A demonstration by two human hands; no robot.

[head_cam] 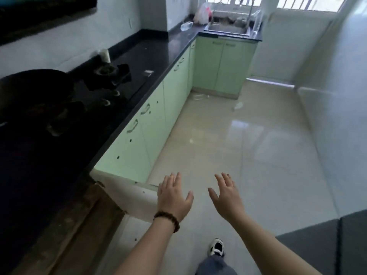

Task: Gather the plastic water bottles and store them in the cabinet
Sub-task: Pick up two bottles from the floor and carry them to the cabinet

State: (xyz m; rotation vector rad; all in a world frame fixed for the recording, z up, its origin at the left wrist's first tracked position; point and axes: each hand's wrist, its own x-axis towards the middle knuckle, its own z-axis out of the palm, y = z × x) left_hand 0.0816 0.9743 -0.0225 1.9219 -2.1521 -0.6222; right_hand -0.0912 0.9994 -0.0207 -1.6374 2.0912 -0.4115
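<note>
A clear plastic bottle lies on its side on the dark countertop at the far end, near the sink. Another clear bottle lies on the floor by the corner cabinet, and a small clear piece lies at the cabinet base. Pale green cabinets run along the left under the counter, all doors closed. My left hand and my right hand are stretched out low in front of me, fingers straight, holding nothing, far from the bottles.
A gas stove with a dark wok sits on the black counter at left. A steel sink with a tap and a plastic bag stand at the far end. Glossy tiled floor stretches ahead. My shoe is below.
</note>
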